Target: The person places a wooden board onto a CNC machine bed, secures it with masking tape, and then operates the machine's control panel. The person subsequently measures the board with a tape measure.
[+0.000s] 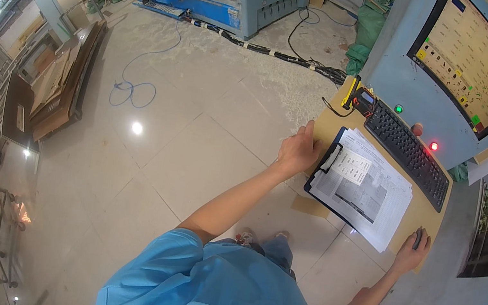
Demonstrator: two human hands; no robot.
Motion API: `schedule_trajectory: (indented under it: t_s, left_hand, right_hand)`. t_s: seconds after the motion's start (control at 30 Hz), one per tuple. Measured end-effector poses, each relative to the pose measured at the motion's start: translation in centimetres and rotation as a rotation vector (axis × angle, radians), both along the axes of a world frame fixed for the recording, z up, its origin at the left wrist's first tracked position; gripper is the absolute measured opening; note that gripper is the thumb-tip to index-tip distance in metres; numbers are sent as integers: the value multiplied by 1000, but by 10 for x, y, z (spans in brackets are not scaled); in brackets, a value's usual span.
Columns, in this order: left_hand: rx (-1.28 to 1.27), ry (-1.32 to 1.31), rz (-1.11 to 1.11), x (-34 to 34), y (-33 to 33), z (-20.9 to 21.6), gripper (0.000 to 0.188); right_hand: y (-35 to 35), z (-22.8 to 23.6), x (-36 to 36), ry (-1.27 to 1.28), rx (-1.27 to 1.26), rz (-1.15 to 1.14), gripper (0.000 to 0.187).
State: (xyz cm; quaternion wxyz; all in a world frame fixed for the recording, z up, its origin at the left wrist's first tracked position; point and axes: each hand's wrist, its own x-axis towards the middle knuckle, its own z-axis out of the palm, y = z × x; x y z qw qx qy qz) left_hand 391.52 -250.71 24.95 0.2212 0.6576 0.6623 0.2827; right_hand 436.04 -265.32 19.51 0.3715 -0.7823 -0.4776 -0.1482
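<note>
My right hand (412,253) is wrapped over a dark computer mouse (417,239) at the near right end of a tan board shelf (341,123). At the shelf's left edge is my left hand (298,152), beside the clipboard, its fingers loosely bent and apart with nothing visible in them. Between the hands lies a black clipboard (323,196) with a metal clip, holding printed sheets (382,200) and a small white slip (352,166). A black keyboard (409,153) stretches along the shelf's far side, below a lit screen (472,62).
A dark handheld device (365,99) sits by the keyboard's left end. Green (398,108) and red (434,146) lights glow on the blue-grey cabinet (396,68). A large machine (269,7) stands at the back. Cables (256,46) cross the floor; stacked boards (64,78) lean at left.
</note>
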Motion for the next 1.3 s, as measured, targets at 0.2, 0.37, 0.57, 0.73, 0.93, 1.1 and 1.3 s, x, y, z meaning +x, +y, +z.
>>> schedule_trajectory:
  t_s: [0.2,0.37,0.57,0.73,0.93,1.1,1.3]
  left_hand:
    - [6,-3,4,0,0,-1,53]
    - [18,2,6,1,0,-1,51]
    - [19,-8,5,1,1,-3,49]
    - [27,-9,14,1,1,-3,48]
    - [24,-1,2,0,0,-3,50]
    - [32,-5,9,1,1,-5,49]
    - [27,-14,8,1,1,-5,48]
  right_hand:
    - [0,0,0,-6,2,-1,40]
    - [0,-1,0,-7,11,-7,40]
    - [0,-1,-1,-7,15,-6,39]
    - [1,-1,-1,-17,16,-6,39]
    - [0,0,0,-13,11,-8,39]
    - [0,0,0,-13,29,11,39]
    - [1,0,-1,-11,23,5,39]
